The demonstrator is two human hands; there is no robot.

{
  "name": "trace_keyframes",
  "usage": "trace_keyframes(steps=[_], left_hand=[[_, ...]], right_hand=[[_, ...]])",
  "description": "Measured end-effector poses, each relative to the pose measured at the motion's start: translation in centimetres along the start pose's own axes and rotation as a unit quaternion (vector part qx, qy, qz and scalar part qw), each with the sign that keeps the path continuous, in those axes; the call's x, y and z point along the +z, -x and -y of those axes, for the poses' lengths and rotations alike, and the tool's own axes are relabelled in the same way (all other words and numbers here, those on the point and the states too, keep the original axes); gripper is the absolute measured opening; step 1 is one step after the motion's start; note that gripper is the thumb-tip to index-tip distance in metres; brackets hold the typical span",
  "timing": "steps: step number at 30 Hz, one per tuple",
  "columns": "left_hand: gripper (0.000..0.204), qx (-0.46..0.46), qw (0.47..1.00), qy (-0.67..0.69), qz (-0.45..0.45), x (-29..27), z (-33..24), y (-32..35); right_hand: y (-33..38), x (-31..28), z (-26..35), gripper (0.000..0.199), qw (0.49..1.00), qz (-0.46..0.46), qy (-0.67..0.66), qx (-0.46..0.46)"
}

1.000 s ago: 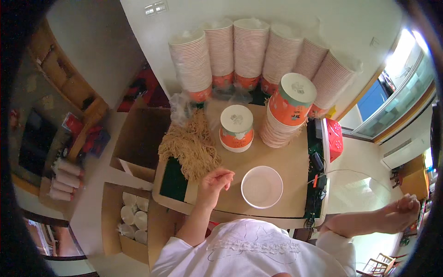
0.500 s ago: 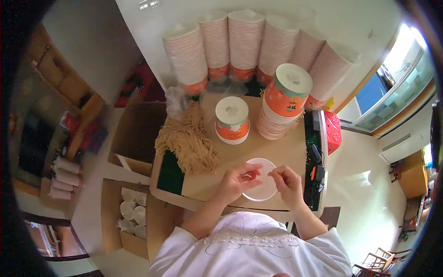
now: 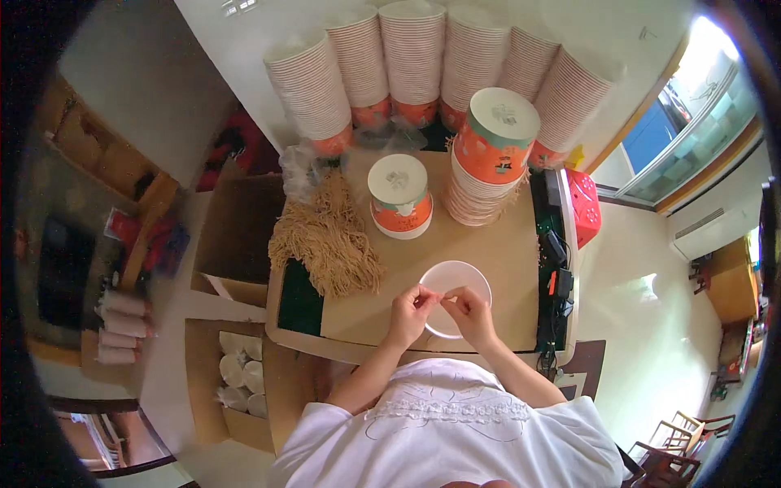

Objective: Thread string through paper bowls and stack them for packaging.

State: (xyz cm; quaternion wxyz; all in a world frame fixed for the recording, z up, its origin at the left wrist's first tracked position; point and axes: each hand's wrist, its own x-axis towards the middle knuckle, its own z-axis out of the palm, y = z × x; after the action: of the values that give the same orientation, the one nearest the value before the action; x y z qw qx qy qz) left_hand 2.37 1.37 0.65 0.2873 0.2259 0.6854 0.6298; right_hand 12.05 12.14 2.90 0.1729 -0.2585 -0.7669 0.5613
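Note:
A round white paper bowl (image 3: 458, 276) sits at the near side of the cardboard-covered table. Just over its near part, my left hand (image 3: 412, 313) and my right hand (image 3: 472, 315) meet with their fingertips pinched together. Whatever is between the fingertips is too small to make out. Beyond the bowl, an orange and green paper tub (image 3: 401, 203) stands upside down. A taller stack of the same tubs (image 3: 490, 159), also bottom up, is behind it to the right. To the left lies a loose bundle of tan strands (image 3: 327, 244).
Tall stacks of plastic-wrapped tubs (image 3: 413, 61) line the wall. Crumpled clear plastic (image 3: 299, 173) lies by the strands. Black devices and cables (image 3: 556, 281) lie along the right edge, beside a red basket (image 3: 582, 207). An open carton (image 3: 203, 382) of wrapped tubs stands lower left.
My left hand has closed from spread fingers into a pinch. My right hand has moved left, and the fingertips of both now meet. The view has shifted a little.

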Motion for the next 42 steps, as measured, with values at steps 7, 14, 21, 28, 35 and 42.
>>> trace_keyframes(steps=[7,14,21,28,35,42], left_hand=[[0.013,0.132,0.983,-0.094,-0.092,0.5,1.9,-0.9],[0.016,0.154,0.966,-0.134,-0.161,-1.2,6.0,-5.1],[0.025,0.005,0.991,-0.123,0.047,-2.3,8.2,-6.4],[0.025,0.006,0.987,-0.158,0.028,-2.0,6.3,-5.0],[0.025,0.01,0.985,-0.17,0.021,-1.9,6.9,-4.8],[0.023,0.024,0.987,-0.156,0.016,-1.8,7.6,-4.5]], right_hand=[[-0.9,1.7,-1.9,0.007,1.0,-0.027,0.007,-0.006],[-4.4,3.9,-6.7,0.011,0.991,-0.014,-0.091,0.097],[-5.6,5.0,-9.8,0.014,0.952,0.03,-0.23,0.201],[-5.1,4.6,-9.3,0.014,0.953,0.035,-0.221,0.202],[-5.3,4.7,-10.1,0.01,0.962,0.047,-0.175,0.205],[-5.2,4.8,-10.8,0.014,0.966,0.043,-0.192,0.166]])
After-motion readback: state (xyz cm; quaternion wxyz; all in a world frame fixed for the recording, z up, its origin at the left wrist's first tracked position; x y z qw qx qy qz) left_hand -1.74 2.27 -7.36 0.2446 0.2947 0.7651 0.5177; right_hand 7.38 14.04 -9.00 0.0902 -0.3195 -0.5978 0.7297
